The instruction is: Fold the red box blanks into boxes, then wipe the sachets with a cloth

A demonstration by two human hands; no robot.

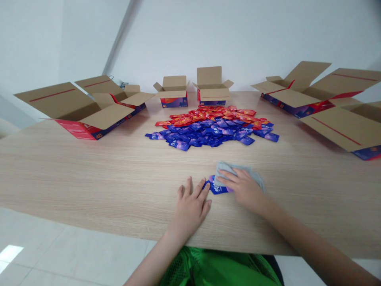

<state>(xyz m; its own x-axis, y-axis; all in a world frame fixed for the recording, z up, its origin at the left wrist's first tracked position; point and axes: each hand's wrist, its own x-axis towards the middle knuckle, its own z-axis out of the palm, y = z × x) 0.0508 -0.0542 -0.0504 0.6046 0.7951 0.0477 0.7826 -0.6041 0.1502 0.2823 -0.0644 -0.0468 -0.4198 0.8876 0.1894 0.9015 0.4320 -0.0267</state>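
A blue printed sachet [219, 188] lies flat on the wooden table in front of me. My left hand [192, 204] rests with fingers spread, its fingertips touching the sachet's left end. Over the sachet's right part, my right hand [244, 186] presses a folded light grey-blue cloth [224, 170]. The cloth and hand cover that end of the sachet. Farther back is a heap of blue sachets [202, 133], with red sachets [205, 116] heaped just behind them.
Open cardboard boxes surround the heap: two boxes at the left, the nearer one [77, 129] angled toward me, a small box [174, 101] and a taller-flapped box [212, 95] at the back, and several at the right, including the nearest box [367, 153]. The table [98, 178] ends near my body.
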